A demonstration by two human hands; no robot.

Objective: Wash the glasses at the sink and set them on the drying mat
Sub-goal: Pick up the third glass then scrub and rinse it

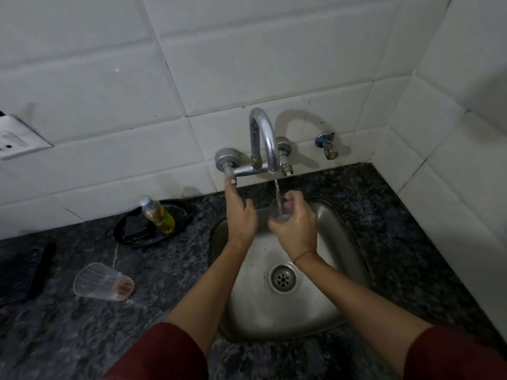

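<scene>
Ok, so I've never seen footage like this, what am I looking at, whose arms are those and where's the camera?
There is no machine: a person wears one camera on the head, looking down at their own arms. The right hand holds a glass under water running from the tap above the sink. The left hand reaches up, fingertips touching the tap's left handle. On the counter a second glass lies on its side with reddish residue, near a black dish holding a bottle.

We've got one wide-angle head view, looking forward and down from close above the sink (337, 242), tiled wall (247, 64) filling the top half.
</scene>
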